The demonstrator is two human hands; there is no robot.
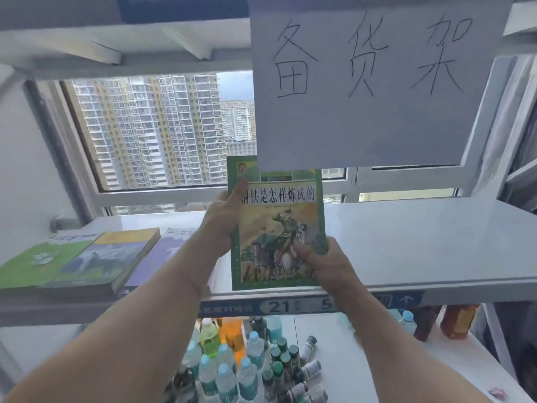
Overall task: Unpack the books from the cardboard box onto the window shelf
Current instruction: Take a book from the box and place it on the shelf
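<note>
Left hand (223, 225) gripped the green-bordered illustrated paperback book (277, 228) by its left edge, right hand (322, 264) pinched its lower right corner; book held over the white window shelf (421, 245), not set down. Three flat books (87, 257) already lay at shelf's left. Cardboard box out of view, remainder unknown.
</note>
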